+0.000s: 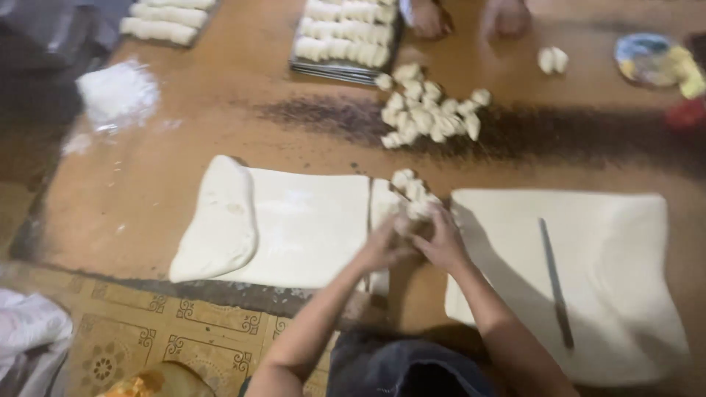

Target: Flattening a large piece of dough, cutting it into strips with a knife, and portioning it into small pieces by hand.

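Both hands cupped together, gathering dough pieces

Pale dough pieces, heaped together

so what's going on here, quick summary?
A person works dough on a brown table. Both hands, left hand and right hand, are together on a clump of small dough pieces between two flat dough sheets. A long thin tool lies on the right sheet. A pile of cut pieces sits farther back, beside a tray of dough rolls. Another person's hands are at the far edge.
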